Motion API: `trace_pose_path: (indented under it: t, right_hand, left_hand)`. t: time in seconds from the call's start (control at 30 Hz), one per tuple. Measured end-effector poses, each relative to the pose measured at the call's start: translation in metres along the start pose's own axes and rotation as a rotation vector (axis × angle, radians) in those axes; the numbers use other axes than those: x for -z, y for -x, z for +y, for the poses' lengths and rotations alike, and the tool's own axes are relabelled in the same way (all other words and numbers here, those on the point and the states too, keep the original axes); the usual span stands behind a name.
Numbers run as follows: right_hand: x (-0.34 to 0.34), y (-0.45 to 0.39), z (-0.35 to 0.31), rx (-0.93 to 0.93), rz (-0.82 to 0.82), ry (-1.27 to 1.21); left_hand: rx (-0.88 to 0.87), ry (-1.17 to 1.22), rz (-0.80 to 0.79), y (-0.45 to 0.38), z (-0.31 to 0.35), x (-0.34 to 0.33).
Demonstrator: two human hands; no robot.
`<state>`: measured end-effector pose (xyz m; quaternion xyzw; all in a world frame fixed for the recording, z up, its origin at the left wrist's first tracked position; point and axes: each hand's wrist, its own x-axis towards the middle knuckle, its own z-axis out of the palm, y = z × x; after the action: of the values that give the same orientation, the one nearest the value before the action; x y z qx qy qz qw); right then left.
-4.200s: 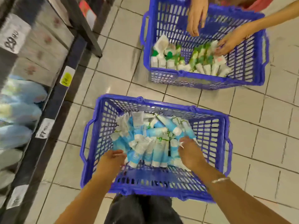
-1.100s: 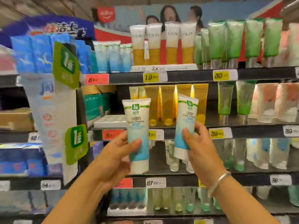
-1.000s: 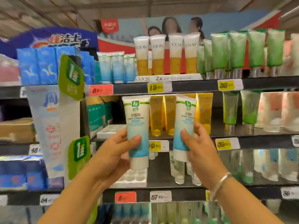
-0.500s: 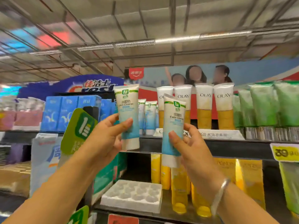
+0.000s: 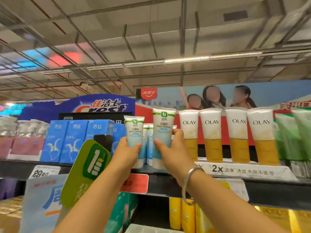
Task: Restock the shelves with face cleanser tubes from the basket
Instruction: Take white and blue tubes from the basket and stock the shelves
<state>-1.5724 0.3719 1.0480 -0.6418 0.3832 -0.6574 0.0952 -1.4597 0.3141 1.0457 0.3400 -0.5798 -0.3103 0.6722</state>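
Both hands (image 5: 125,153) (image 5: 171,148) raised, each gripping an upright tube (image 5: 134,133) (image 5: 162,128).

On the top shelf (image 5: 168,182) two face cleanser tubes stand upright side by side, the left tube (image 5: 134,132) held by the left hand (image 5: 127,153), the right tube (image 5: 162,132) by the right hand (image 5: 171,148); more such tubes (image 5: 148,140) stand behind and between them; boxes (image 5: 74,140) stand to their left, four Olay tubes (image 5: 225,137) to their right; a hanging tag (image 5: 87,172) juts out before the shelf edge, below the boxes.
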Motion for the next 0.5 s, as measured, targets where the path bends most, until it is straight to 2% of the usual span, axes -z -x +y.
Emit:
trace_pose_path:
  t: [0.13,0.33,0.5]
  right_hand:
    - [-0.015,-0.014,0.009,-0.09,0.01,0.229]
    - [-0.02,-0.034,0.015,-0.24,0.063,0.428]
    - [-0.023,-0.047,0.019,-0.371,0.118,0.463]
  left_hand:
    - [-0.017,-0.064,-0.007,-0.009,-0.004,0.0]
    - [-0.004,0.015,-0.051,-0.016,-0.004,-0.002]
    - [0.004,0.049,-0.089,-0.018,-0.006,-0.007]
